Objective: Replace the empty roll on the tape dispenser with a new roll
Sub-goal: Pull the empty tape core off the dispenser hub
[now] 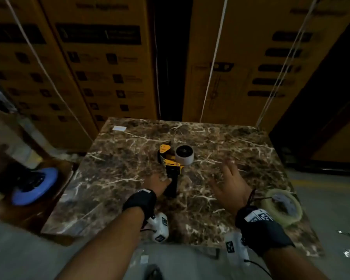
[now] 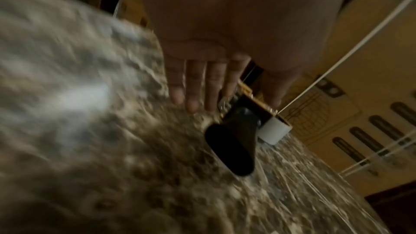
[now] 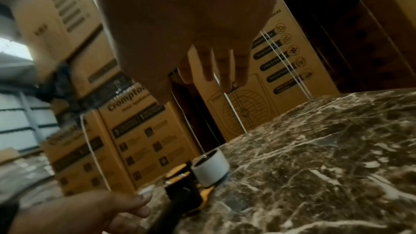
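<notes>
Tape dispenser lying on its side on the marbled table, with its black handle pointing back toward the person, a placement that seems meant to leave the handle within easy reach of the left grip. That grip is spread, fingers straight, holding nothing; its fingertips are just beside the handle, and actual contact cannot be told from the blurred wrist view. The empty roll, a bare white core, sits on the dispenser's hub, ahead of and between the two grips, open end up, so it appears free to be lifted off. The right grip hovers over the table with fingers splayed and empty, the core ahead of it and to its left. The new roll, clear tape lying flat, rests near the table edge just to the right of the right wrist, probably parked there for the swap. Count: one dispenser, one empty core, one new roll, two grips. Stacked cardboard boxes stand beyond the table.
</notes>
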`<state>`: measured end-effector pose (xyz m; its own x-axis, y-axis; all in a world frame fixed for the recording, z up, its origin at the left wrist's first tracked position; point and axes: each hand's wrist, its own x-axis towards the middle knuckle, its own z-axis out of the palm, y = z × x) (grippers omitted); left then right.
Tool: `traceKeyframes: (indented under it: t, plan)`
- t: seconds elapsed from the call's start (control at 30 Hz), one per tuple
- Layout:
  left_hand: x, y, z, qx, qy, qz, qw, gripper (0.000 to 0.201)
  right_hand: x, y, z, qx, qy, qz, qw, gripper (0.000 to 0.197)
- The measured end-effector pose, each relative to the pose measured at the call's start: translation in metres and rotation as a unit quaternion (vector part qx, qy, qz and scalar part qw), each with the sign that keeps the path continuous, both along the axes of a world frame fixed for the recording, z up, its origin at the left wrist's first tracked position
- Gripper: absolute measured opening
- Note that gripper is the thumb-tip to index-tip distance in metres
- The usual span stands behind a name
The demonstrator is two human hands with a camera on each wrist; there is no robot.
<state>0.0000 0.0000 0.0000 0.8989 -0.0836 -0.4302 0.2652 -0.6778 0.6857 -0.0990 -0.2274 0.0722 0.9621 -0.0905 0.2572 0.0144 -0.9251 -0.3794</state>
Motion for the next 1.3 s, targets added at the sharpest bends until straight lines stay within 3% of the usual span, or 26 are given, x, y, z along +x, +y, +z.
traceKeyframes:
  t: [0.07, 0.27, 0.43, 0.67, 0.77, 0.83, 0.93, 0.97, 1.13, 1.3]
  plan:
    - [0.015, -0.01, -0.007, 0.006, 0.032, -0.011, 0.999, 0.04, 0.014, 0.003, -0.01, -0.013, -0.004, -0.013, 1.0, 0.048]
    - [0.042, -0.028, -0.024, -0.034, 0.05, -0.035, 0.998, 0.032, 0.044, -0.002, -0.06, -0.003, 0.176, -0.058, 0.983, 0.062]
    - [0.04, -0.019, -0.043, -0.076, 0.038, -0.011, 0.996, 0.038, 0.071, 0.007, -0.091, -0.022, 0.261, -0.058, 0.963, 0.071]
    - [0.016, 0.007, -0.042, -0.103, 0.065, -0.03, 0.992, 0.029, 0.116, -0.008, -0.127, -0.042, 0.375, -0.046, 0.925, 0.108]
    - [0.011, 0.011, -0.035, -0.131, 0.096, 0.001, 0.987, 0.03, 0.128, -0.021, -0.145, -0.022, 0.404, -0.041, 0.914, 0.112]
    - [0.016, 0.008, -0.027, -0.157, 0.12, 0.064, 0.978, 0.041, 0.129, -0.022, -0.143, -0.03, 0.419, -0.043, 0.907, 0.111]
    - [0.037, -0.001, -0.028, -0.164, 0.175, 0.183, 0.953, 0.098, 0.125, -0.021, -0.136, -0.037, 0.432, -0.04, 0.9, 0.106]
    - [0.044, -0.005, -0.027, -0.169, 0.195, 0.201, 0.945, 0.1, 0.125, -0.022, -0.137, -0.037, 0.431, -0.036, 0.901, 0.105]
    - [0.052, -0.015, -0.018, -0.206, 0.203, 0.198, 0.937, 0.042, 0.126, -0.025, -0.14, -0.032, 0.432, -0.027, 0.901, 0.105]
    - [0.025, -0.014, -0.017, -0.229, 0.269, 0.192, 0.916, 0.037, 0.125, -0.028, -0.144, -0.022, 0.405, -0.021, 0.914, 0.11]
